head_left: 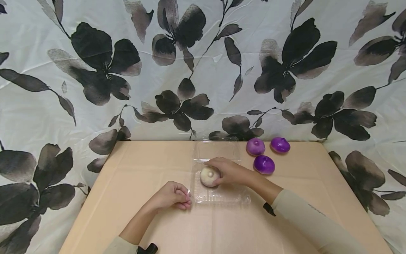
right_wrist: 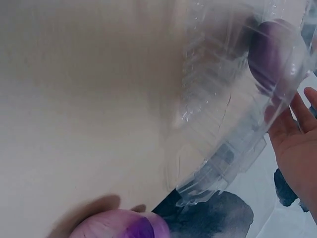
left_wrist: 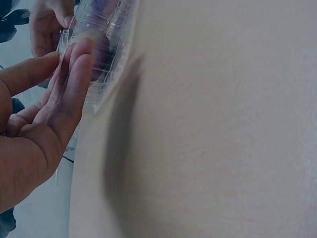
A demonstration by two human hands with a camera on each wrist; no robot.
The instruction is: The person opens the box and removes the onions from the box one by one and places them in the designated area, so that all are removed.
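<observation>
- A pale round vegetable point(head_left: 209, 175), whitish with a small nub on top, sits in the near tray of an open clear plastic clamshell point(head_left: 222, 198) a little below the middle of the head view
- The right hand point(head_left: 229, 171) lies over that pale vegetable from the right side of the frame, fingers curled round its far and right flank; it holds it inside the tray
- The left hand point(head_left: 172, 195) sits lower and to the left, its fingertips gathered at the tray's lower left corner; the left wrist view shows its fingers point(left_wrist: 74, 79) nearly straight against the ribbed plastic edge, touching rather than wrapped, so I judge them loosely extended
- So the vegetable lies up and to the right of the left hand, directly under the right hand; the right hand is plainly the nearer one
- The vegetable is close to round, so no real long axis shows; its nub points up toward the camera
- The clamshell's long side runs across the frame, with its lid point(head_left: 217, 150) folded back toward the upper edge of the tan table point(head_left: 142, 165)
- Three purple vegetables point(head_left: 264, 164) lie on the table just right of the lid, apart from the tray, in the centre right of the head view
- In the right wrist view a purple one point(right_wrist: 124, 225) shows at the bottom edge, and the ribbed tray wall point(right_wrist: 218, 124) fills the right half
- A flower-printed cloth point(head_left: 95, 63) hangs behind the table
</observation>
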